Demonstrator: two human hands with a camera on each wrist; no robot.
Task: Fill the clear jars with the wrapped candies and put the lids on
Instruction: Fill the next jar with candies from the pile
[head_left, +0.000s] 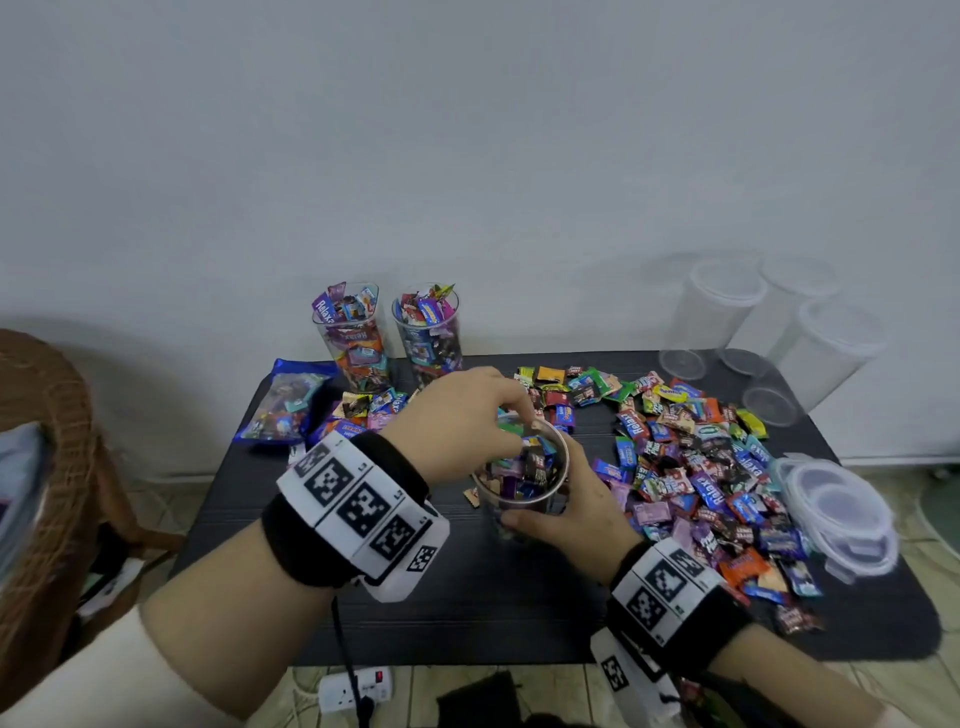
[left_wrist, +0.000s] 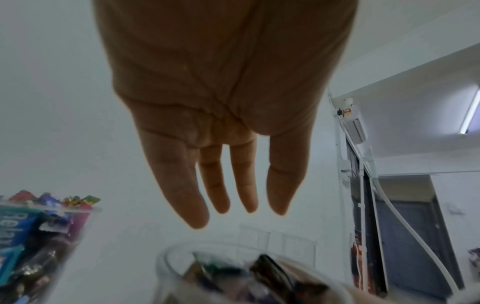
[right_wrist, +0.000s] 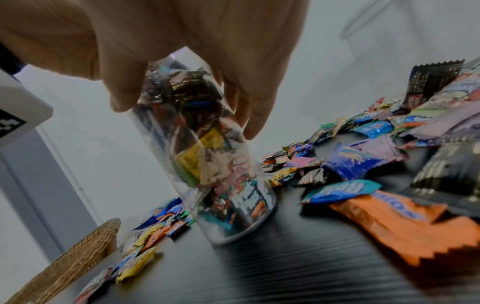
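While the right hand (head_left: 566, 512) grips the upright clear plastic jar (head_left: 521, 475), the left hand (head_left: 462, 415) hovers slack-fingered above its mouth; the loose wrapped candies (head_left: 691, 467) lie at three o'clock.

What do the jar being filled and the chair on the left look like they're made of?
The jar looks like clear plastic, possibly glass: smooth, glossy, candies visible through its wall. The chair looks like woven brown wicker or rattan, with a visible weave on its curved rim.

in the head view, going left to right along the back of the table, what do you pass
blue candy bag → first filled jar → second filled jar → loose wrapped candies → empty clear jars
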